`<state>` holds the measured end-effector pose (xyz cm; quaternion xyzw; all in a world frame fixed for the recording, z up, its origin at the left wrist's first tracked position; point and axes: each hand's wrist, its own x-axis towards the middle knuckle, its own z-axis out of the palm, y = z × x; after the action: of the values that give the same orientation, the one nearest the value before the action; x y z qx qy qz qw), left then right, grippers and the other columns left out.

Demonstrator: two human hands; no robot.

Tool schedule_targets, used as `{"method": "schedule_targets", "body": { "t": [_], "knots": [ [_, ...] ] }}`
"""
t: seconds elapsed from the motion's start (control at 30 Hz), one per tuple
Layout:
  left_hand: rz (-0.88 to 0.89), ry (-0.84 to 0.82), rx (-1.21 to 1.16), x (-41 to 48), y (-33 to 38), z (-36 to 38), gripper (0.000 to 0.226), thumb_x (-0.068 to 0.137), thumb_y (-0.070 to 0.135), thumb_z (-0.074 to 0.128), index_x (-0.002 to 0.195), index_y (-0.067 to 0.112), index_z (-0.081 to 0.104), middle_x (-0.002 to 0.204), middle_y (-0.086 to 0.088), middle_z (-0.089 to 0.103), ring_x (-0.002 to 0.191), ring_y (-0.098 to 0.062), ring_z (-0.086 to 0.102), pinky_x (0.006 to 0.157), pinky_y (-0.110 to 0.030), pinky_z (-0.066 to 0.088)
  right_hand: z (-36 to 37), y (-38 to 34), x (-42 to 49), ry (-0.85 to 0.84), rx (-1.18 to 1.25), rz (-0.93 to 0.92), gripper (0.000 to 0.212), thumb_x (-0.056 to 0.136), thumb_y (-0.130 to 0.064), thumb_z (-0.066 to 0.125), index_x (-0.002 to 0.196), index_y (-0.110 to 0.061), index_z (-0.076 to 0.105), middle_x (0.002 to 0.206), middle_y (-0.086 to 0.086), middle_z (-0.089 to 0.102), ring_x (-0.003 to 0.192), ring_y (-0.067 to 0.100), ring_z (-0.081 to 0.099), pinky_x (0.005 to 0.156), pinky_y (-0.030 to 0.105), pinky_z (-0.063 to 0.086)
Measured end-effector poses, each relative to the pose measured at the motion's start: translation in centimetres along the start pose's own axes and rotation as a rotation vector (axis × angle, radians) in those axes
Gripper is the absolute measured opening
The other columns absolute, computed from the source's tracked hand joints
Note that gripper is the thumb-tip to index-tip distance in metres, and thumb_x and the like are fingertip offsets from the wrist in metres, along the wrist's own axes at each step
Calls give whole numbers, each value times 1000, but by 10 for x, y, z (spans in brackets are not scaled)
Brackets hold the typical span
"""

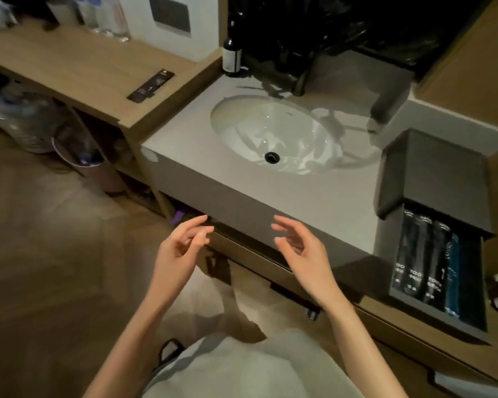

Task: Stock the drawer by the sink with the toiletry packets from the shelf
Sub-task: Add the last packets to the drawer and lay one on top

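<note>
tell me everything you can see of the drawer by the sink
The drawer is a dark grey tray, pulled open toward the camera from a matching box on the grey counter right of the sink. Dark packets with white print lie side by side in it, a blue one to their right. Neither the left hand nor the right hand touches it.

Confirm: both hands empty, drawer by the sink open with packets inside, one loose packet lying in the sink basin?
One thing is off: in the head view the loose packet lies on the wooden shelf left of the sink, not in the basin. Left hand and right hand empty, drawer open with packets: correct.
</note>
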<state>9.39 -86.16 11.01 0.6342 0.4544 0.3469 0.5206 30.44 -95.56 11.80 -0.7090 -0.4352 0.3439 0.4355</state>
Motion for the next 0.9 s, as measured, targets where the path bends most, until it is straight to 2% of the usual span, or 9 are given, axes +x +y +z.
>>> {"method": "schedule_targets", "body": {
  "t": [0.13,0.2,0.37,0.43,0.5,0.6,0.73,0.8,0.9],
  "knots": [
    [-71,7,71,9,-30,-86,30,92,11,58,122,19,61,102,2,71,97,-7,66,80,-7,46,80,-20,17,-39,42,53,35,95,-18,57,128,-31,57,119,-17,64,106,-8,59,84,3,44],
    [-105,7,85,18,-39,-124,31,92,12,59,122,20,60,104,4,70,99,-10,65,78,-7,47,114,-36,29,-45,50,62,35,95,-17,57,128,-29,58,119,-14,65,105,-8,58,84,3,43],
    [-186,44,32,57,-50,-192,29,93,19,57,118,33,59,113,6,68,109,-12,62,97,-27,47,178,-74,69,-91,37,64,35,95,-17,57,127,-30,58,117,-16,66,104,-9,58,83,2,43],
    [-170,44,46,79,-54,-212,29,94,22,56,121,32,58,116,7,67,110,-8,61,96,-20,45,200,-85,90,-112,25,59,34,95,-18,57,126,-32,59,115,-18,66,105,-9,58,84,1,42],
    [-148,53,51,106,-60,-231,31,94,21,55,125,27,58,115,8,68,108,-5,62,86,-7,45,221,-95,115,-120,19,54,33,95,-19,57,125,-32,59,114,-18,67,105,-7,59,84,2,43],
    [-123,70,65,152,-69,-259,33,94,20,55,127,22,58,111,9,69,104,-5,63,82,-3,45,257,-106,157,-135,33,50,32,95,-17,57,124,-31,61,112,-16,68,102,-6,61,81,4,45],
    [-128,93,87,219,-78,-301,33,95,18,55,128,19,57,112,7,69,104,-9,64,85,-10,47,309,-130,224,-188,64,43,33,94,-18,57,122,-36,61,111,-19,67,95,8,65,80,15,53],
    [-131,103,94,258,-77,-324,33,95,18,54,127,19,58,111,7,69,104,-11,65,89,-18,49,331,-150,264,-208,70,27,34,94,-20,57,124,-36,59,113,-21,65,92,9,66,74,23,58],
    [-109,99,94,319,-72,-358,31,95,18,55,126,21,58,109,9,69,102,-8,65,88,-18,50,354,-182,322,-201,50,-20,34,94,-21,56,126,-35,57,115,-21,64,98,-1,62,74,12,53]
  ]
}}
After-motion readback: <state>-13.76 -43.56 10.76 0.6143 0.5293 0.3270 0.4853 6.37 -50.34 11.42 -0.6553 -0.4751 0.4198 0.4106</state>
